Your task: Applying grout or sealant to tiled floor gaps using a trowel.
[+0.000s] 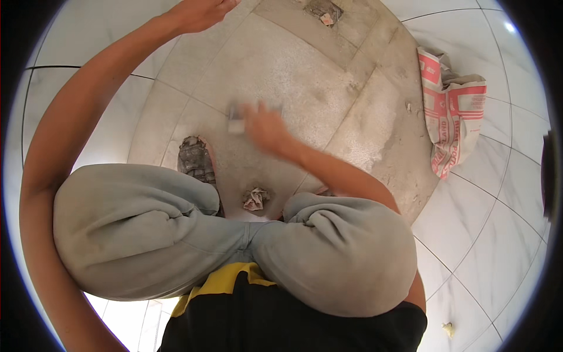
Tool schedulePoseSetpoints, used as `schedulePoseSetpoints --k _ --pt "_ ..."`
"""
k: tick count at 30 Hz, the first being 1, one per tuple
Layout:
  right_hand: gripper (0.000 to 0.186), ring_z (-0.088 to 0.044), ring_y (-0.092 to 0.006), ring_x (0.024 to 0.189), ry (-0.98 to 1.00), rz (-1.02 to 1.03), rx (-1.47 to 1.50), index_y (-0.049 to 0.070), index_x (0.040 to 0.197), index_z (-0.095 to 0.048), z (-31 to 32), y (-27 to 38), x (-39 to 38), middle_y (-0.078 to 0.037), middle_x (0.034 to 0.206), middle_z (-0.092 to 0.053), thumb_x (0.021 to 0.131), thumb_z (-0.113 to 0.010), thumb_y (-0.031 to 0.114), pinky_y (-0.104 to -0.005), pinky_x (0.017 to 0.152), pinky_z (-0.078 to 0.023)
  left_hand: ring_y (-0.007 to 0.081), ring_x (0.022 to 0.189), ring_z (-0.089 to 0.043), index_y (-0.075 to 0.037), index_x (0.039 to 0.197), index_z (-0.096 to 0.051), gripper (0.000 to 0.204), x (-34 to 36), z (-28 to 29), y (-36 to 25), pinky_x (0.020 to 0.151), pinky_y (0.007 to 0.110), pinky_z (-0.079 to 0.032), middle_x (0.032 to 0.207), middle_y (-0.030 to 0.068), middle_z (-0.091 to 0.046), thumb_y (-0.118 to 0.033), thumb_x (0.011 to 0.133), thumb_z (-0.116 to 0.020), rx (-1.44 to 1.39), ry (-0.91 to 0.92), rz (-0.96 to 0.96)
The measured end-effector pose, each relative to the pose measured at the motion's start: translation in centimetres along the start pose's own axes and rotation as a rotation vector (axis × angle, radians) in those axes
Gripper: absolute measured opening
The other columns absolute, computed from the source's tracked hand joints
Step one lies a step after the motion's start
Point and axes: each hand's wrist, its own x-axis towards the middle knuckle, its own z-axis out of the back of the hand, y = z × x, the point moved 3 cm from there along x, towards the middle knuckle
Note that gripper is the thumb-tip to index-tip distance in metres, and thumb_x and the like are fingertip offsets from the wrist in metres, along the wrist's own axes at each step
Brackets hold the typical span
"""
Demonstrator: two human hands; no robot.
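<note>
My right hand (pixel 268 128) is smeared by motion above the dusty tiled floor between my feet. It grips a small flat rectangular piece, grey and whitish (pixel 236 124), pressed to the floor; blur hides its exact kind. Far off at the upper left, my left hand (pixel 202 14) has its fingers curled in, partly cut by the picture's top edge. Whatever those fingers may hold does not show. Between my knees lies a crumpled scrap of paper (pixel 255 199) over a dark hole in the floor.
A crumpled white and red paper sack (pixel 451 114) stands at the right. At the top, a second floor hole (pixel 324 13) has a paper scrap in it. My dirty left shoe (pixel 196 158) is by my left knee. Glossy white marbled tiles (pixel 469 234) border the dusty strip; a small yellowish scrap (pixel 448 329) lies lower right.
</note>
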Motion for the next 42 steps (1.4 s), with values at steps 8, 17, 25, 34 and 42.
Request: schedulePoseSetpoints --k 8,17,25,34,42 --pt "0.018 -0.058 -0.0331 0.095 -0.172 0.362 -0.122 -0.001 0.098 -0.060 2.9 0.7 -0.1 -0.013 0.106 -0.060 0.083 -0.051 0.006 -0.0413 0.065 -0.054 0.0322 0.076 -0.060 0.001 0.093 -0.054 0.036 -2.4 2.6 -1.6 0.072 0.042 -0.047 0.082 0.0211 -0.061 -0.029 0.102 -0.036 -0.185 0.153 0.250" --pt "0.023 -0.059 -0.0313 0.090 -0.113 0.263 -0.156 -0.002 0.102 -0.061 2.2 1.3 3.0 -0.015 0.103 -0.060 0.084 -0.052 0.010 -0.0414 0.069 -0.054 0.0403 0.084 -0.059 0.003 0.091 -0.052 0.039 -2.3 3.9 -3.6 0.078 0.045 -0.043 0.087 0.0256 -0.061 -0.030 0.102 -0.034 -0.221 0.161 0.289" --pt "0.031 -0.061 -0.0386 0.091 -0.402 0.026 0.062 -0.008 0.108 -0.056 -2.4 2.3 8.8 -0.025 0.108 -0.057 0.086 -0.052 0.014 -0.0493 0.069 -0.053 0.0170 0.077 -0.059 -0.002 0.124 -0.056 0.050 0.2 2.7 -2.7 0.068 0.031 -0.050 0.087 0.0098 -0.063 -0.043 0.101 -0.038 -0.223 0.012 0.211" --pt "0.037 -0.060 -0.0417 0.096 -0.197 -0.276 0.158 -0.009 0.116 -0.049 2.0 -3.8 15.4 -0.030 0.106 -0.056 0.087 -0.049 0.014 -0.0511 0.075 -0.051 0.0162 0.068 -0.059 -0.003 0.123 -0.055 0.047 0.6 2.2 -2.1 0.066 0.030 -0.049 0.079 0.0110 -0.064 -0.041 0.101 -0.038 -0.374 -0.027 0.255" --pt "0.029 -0.062 -0.0373 0.084 -0.129 -0.155 -0.040 -0.008 0.104 -0.058 6.3 -8.3 15.0 -0.028 0.097 -0.059 0.084 -0.054 0.012 -0.0491 0.067 -0.050 0.0164 0.062 -0.057 -0.003 0.126 -0.055 0.047 1.1 2.5 -2.6 0.065 0.029 -0.049 0.078 0.0099 -0.062 -0.040 0.102 -0.037 -0.384 -0.016 0.253"
